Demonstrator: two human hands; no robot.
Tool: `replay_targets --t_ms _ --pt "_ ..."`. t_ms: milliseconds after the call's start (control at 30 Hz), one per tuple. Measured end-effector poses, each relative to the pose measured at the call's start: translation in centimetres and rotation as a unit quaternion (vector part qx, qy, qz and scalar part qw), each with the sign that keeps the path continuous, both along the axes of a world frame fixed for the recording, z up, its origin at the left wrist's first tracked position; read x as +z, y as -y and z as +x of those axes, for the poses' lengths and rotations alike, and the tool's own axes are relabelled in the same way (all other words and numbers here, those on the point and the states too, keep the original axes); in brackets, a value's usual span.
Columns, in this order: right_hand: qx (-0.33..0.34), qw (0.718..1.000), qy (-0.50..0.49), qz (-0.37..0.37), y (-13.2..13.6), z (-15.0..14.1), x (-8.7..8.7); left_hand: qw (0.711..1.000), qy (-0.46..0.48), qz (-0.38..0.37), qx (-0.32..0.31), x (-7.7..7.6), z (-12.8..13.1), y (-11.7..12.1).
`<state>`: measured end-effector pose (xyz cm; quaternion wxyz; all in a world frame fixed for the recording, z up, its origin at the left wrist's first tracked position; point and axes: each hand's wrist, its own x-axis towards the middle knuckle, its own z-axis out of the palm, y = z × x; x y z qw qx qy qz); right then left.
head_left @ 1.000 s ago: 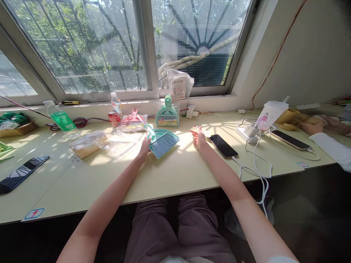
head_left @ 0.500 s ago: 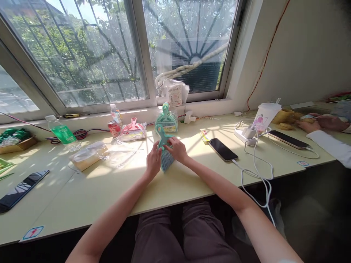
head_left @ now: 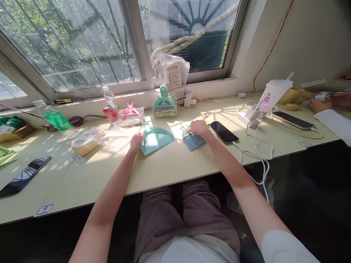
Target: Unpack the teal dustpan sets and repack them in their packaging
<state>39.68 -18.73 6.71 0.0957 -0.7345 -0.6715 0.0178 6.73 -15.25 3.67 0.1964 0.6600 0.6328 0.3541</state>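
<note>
My left hand (head_left: 136, 141) grips the left edge of a small teal dustpan (head_left: 155, 139) that lies flat on the pale desk (head_left: 170, 168). My right hand (head_left: 197, 128) is closed over the handle of a little blue-bristled brush (head_left: 193, 141), which rests on the desk to the right of the pan. Pan and brush lie apart. Behind them, two packaged brush-and-pan sets lean by the window sill, one teal (head_left: 164, 106) and one pink (head_left: 130, 114).
A black phone (head_left: 224, 132) on a white cable (head_left: 256, 153) lies just right of the brush. A cup with a straw (head_left: 274, 95), a power strip, another phone (head_left: 294, 120) and another person's hands (head_left: 322, 104) are at far right. Bottles, a can and plastic bags sit at left.
The brush and dustpan, held together in both hands before, are now separated: my left hand keeps the pan, my right has carried the brush to the right.
</note>
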Motion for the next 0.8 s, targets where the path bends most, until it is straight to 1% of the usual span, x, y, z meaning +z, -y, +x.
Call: replay_targets --t_ms 67,133,200,300,367,500,567,633,700,800 --pt "-0.018 0.999 0.051 -0.009 -0.1 -0.3 -0.6 0.998 -0.050 0.006 0.029 -0.5 0.4 0.3" --pt "-0.022 0.998 0.056 0.000 -0.2 -0.6 -1.0 0.993 -0.103 0.032 0.041 -0.7 0.8 0.5" --pt "-0.024 0.998 0.054 0.005 -0.2 -0.8 -1.0 0.989 -0.137 0.041 0.037 -0.5 1.0 0.7" --pt "-0.028 0.998 0.055 -0.010 -0.2 -0.8 -0.9 0.987 -0.155 0.010 0.026 -0.1 0.7 0.7" --pt "-0.027 0.998 0.056 -0.022 -0.2 -0.7 -1.0 0.983 -0.180 0.004 0.026 0.0 0.6 0.6" --pt "-0.015 0.999 0.047 -0.019 -0.2 -0.1 -0.8 0.974 -0.226 0.021 0.025 0.0 0.9 1.0" --pt "-0.001 1.000 0.027 0.003 -0.3 0.1 -0.5 0.977 -0.212 0.015 -0.007 -0.2 1.6 1.7" --pt "0.027 0.999 -0.001 0.033 -0.2 0.0 -0.2 0.980 -0.191 0.014 -0.051 -0.5 2.9 2.6" --pt "0.072 0.996 -0.023 0.054 0.0 -0.8 -0.1 0.977 -0.193 0.031 -0.086 -0.8 4.6 3.6" --pt "0.146 0.987 -0.032 0.058 0.5 -2.7 -0.4 0.962 -0.216 0.076 -0.145 -1.3 7.0 5.1"
